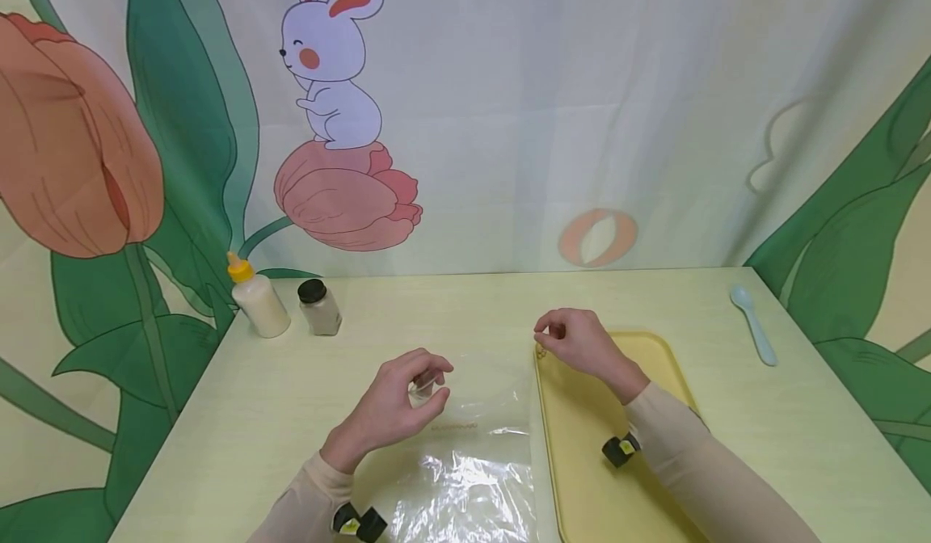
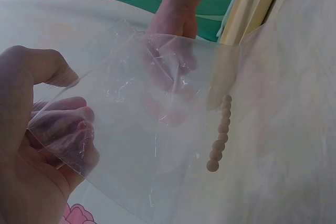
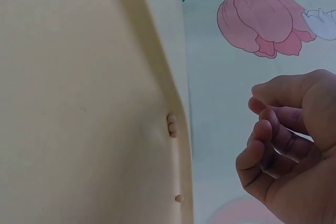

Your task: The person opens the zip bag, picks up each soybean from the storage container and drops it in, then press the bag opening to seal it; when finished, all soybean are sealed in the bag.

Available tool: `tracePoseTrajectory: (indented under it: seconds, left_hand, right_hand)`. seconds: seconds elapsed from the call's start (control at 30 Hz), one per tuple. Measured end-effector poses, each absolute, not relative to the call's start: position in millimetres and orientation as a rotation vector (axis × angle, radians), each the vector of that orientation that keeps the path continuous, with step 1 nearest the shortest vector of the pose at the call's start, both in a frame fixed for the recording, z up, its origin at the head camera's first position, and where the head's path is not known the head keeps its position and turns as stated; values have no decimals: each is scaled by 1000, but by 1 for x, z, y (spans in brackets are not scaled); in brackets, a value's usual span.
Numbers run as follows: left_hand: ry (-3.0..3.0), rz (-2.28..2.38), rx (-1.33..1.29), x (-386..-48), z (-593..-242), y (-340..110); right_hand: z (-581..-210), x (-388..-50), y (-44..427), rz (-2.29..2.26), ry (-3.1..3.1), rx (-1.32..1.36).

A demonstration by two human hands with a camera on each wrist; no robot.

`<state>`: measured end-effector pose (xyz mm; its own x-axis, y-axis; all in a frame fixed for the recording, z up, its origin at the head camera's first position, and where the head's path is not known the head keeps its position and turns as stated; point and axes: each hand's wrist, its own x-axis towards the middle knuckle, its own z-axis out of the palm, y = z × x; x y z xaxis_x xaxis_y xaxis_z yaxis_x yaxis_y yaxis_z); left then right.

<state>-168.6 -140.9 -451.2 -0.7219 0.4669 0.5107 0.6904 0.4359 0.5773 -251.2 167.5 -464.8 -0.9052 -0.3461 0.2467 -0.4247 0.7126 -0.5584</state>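
Plastic bag (image 1: 473, 486): left hand (image 1: 396, 401) is holding its edge, half-curled
Yellow tray (image 1: 585, 478): right hand (image 1: 579, 341)'s hovering by a corner, fingers curling, can't tell if it's pinching anything

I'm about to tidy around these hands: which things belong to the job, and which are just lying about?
Seemingly in use:
clear bag, held by the left hand
yellow tray, near the right hand
brown beads in the tray
row of beads at the bag

Seemingly lying about:
yellow-capped bottle
black-lidded jar
light blue spoon
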Motion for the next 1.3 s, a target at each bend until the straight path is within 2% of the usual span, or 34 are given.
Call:
tracePoseTrajectory:
  seconds: [1.3]
  left_hand:
    - [-2447,-1158,-976,-168,-451,-141]
  right_hand:
    - [-493,-270,175,792,-3009,641]
